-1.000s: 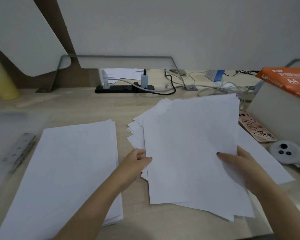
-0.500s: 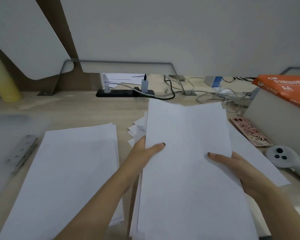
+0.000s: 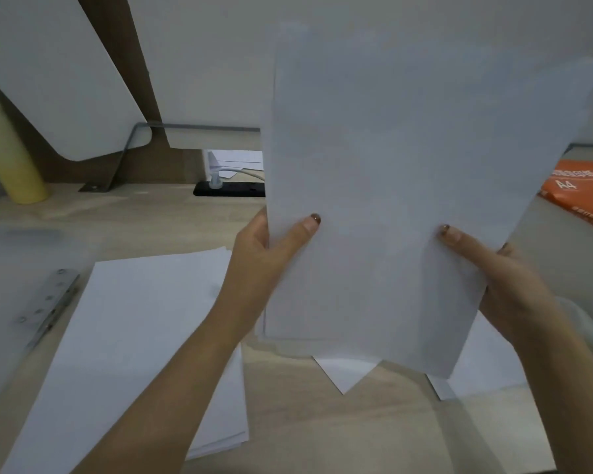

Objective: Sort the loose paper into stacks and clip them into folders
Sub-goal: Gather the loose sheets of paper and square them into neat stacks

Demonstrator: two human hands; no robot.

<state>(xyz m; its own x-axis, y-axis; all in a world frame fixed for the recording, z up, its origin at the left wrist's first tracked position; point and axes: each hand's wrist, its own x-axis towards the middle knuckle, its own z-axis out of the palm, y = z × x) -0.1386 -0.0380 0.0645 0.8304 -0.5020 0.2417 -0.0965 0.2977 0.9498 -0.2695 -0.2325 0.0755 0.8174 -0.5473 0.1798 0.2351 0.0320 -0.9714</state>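
White sheaf (image 3: 391, 200) | left hand (image 3: 257, 265), right hand (image 3: 507, 282): fingers (image 3: 302, 230) gripping its sides | folder (image 3: 7, 261) beside stack (image 3: 134, 336)

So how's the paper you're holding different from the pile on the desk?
The held bundle of white paper sheets stands upright; the flat white paper stack lies on the wooden desk. The bundle's edges are uneven; the stack's nearly squared. The left hand and right hand grip the bundle, not the stack. Both look blank.
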